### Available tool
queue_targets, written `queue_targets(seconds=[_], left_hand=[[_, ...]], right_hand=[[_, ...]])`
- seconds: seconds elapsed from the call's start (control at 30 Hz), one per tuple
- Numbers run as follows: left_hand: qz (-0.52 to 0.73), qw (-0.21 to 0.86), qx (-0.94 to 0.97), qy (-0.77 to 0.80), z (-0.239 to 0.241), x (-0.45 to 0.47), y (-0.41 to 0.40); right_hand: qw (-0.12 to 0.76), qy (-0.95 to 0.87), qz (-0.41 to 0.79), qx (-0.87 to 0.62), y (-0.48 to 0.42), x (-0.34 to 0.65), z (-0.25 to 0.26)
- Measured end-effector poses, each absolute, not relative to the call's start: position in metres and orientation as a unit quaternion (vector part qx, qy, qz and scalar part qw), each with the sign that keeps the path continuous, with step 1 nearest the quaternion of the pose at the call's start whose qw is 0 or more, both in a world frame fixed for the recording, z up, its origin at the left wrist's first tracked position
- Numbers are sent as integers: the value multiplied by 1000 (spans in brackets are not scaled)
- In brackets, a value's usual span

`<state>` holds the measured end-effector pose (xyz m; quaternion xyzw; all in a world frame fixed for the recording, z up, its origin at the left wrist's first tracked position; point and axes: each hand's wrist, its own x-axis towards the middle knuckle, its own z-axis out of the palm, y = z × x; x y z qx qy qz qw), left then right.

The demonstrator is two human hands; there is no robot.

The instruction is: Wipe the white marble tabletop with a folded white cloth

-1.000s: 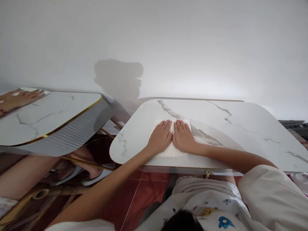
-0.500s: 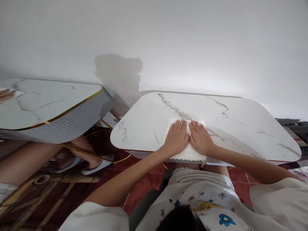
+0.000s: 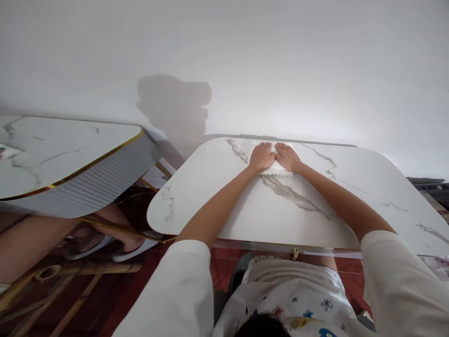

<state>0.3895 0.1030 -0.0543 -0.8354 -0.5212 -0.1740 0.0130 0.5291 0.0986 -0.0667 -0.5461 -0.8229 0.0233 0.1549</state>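
Note:
Both arms reach far across a white marble table (image 3: 351, 206). My left hand (image 3: 261, 157) and my right hand (image 3: 287, 157) lie flat, side by side, fingers stretched out, pressing on a folded white cloth (image 3: 277, 169) near the table's far edge by the wall. Most of the cloth is hidden under the hands; only its near, wavy edge and a strip between the hands show.
A second marble table with a gold rim (image 3: 70, 159) stands to the left, with another person's legs and sandalled feet (image 3: 115, 238) beneath it. A wooden frame (image 3: 52, 276) lies on the red tile floor. A plain white wall rises right behind the tables.
Both hands have pushed the cloth from the near edge of the table to its far edge, with the arms now stretched out. The other person's hand on the left table is gone from view.

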Motion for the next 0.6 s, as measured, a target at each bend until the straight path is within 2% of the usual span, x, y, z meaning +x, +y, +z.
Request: queue_targets(seconds=[0.27,0.6], left_hand=[[-185,10,-824,-535,-54,393,162],[-166,5,-801,-575,-54,397,191]], right_hand=[[172,-821,34,-543,166,532,-67],[153,-780,52,-604,185,528,-63]])
